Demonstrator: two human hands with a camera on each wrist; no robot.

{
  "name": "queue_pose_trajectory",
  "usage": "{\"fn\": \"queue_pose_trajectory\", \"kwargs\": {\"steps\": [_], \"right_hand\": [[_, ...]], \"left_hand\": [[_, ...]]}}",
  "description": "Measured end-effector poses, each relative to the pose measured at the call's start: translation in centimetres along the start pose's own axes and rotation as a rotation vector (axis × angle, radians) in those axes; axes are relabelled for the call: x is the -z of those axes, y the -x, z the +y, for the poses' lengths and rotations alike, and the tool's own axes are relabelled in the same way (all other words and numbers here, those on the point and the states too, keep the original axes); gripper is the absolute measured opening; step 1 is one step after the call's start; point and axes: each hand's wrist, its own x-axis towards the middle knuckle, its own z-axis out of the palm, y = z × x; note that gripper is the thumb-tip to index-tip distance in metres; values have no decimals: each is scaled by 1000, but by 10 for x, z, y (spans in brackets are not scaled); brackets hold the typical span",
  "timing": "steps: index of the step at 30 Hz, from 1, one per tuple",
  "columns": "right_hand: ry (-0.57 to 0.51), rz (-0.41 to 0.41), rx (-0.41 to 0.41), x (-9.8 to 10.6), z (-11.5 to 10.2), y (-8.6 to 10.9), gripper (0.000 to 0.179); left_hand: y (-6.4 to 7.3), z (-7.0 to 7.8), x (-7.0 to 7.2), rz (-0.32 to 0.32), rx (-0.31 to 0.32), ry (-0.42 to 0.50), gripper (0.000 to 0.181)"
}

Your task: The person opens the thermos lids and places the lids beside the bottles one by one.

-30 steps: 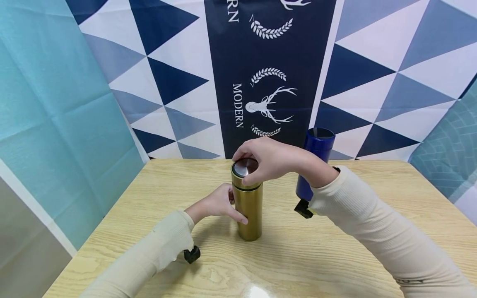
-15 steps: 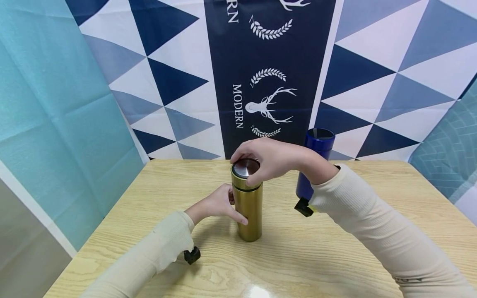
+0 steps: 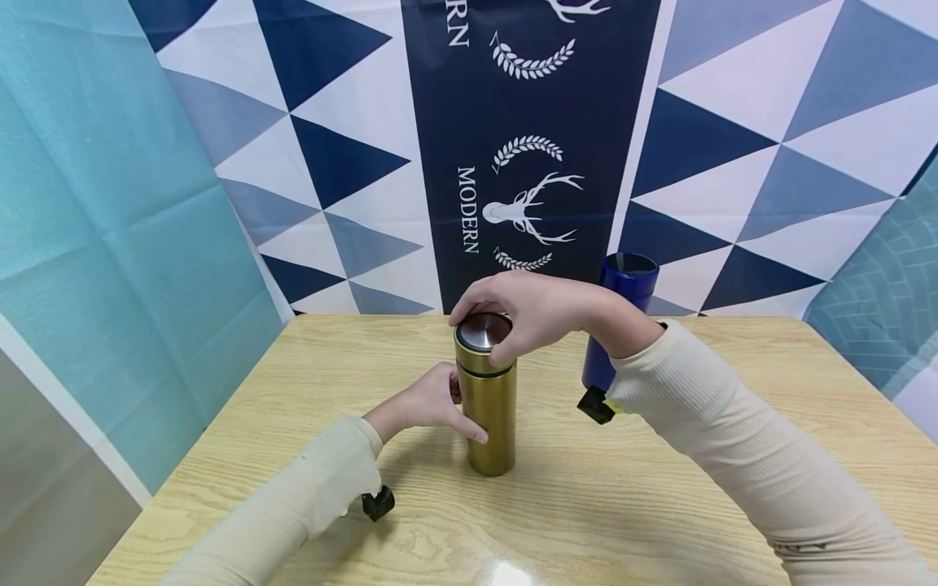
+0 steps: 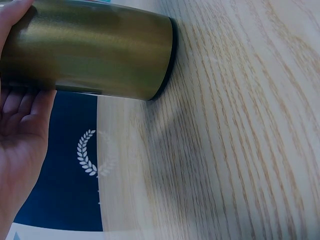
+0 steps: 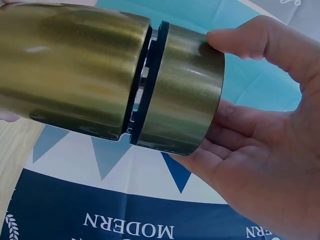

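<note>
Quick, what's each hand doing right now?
Left hand: holding the gold bottle around its body.
Right hand: gripping the bottle's lid between thumb and fingers.

"modern" (image 3: 467, 210) on navy wall-cloth panel (image 3: 531, 114), cut-off "rn" (image 3: 458, 24) above

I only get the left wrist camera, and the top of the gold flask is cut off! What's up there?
Observer: The right hand is holding the gold lid, with the thumb on one side and the fingers on the other.
Operator: Ooh, so is the lid pushed all the way down?
Observer: No, the right wrist view shows a gap between the lid and the body of the gold flask.
</note>
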Motion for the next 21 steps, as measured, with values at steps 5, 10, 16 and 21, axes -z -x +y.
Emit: {"fn": "queue_pose_trajectory", "kwargs": {"steps": [5, 10, 16, 21], "right_hand": [[9, -2, 44, 0, 2, 2, 51], [-3, 14, 17, 1, 3, 3, 58], [-42, 93, -104, 0, 2, 5, 57], [-50, 129, -228, -2, -4, 5, 62]], "left_hand": [[0, 1, 0, -3, -5, -3, 54], [0, 2, 0, -2, -6, -2, 55], [0, 1, -1, 11, 11, -11, 53], [0, 1, -1, 11, 15, -11, 54]]}}
